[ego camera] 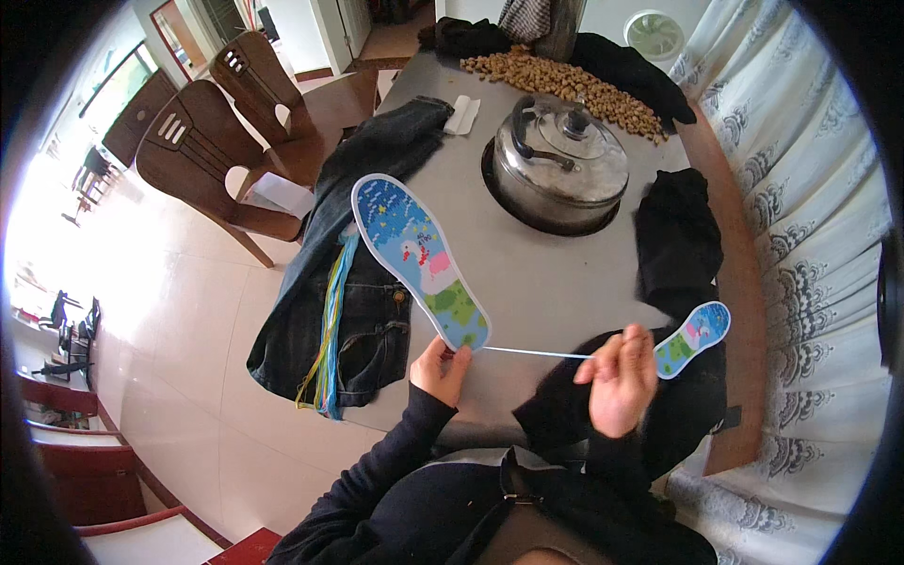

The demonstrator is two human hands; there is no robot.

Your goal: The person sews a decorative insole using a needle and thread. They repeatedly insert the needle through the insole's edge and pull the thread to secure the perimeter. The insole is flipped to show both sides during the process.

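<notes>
My left hand (443, 374) pinches the heel end of an embroidered insole (431, 268), which bears a white swan on blue and green. A pale blue thread (533, 352) runs taut from that heel to my right hand (621, 381), whose fingers are closed on it. Whether those fingers also hold a needle is too blurred to tell. Just beyond my right hand, a second insole (693, 340) with the same picture lies on black cloth. To the left, a bundle of coloured embroidery threads (332, 332) is laid over dark jeans (374, 304).
A lidded steel pot (561, 166) is set in the table (551, 275). Behind it spreads a heap of peanuts (565, 85). Black clothing (679, 240) lies along the right edge, near a patterned curtain (784, 282). Wooden chairs (191, 155) stand at the left.
</notes>
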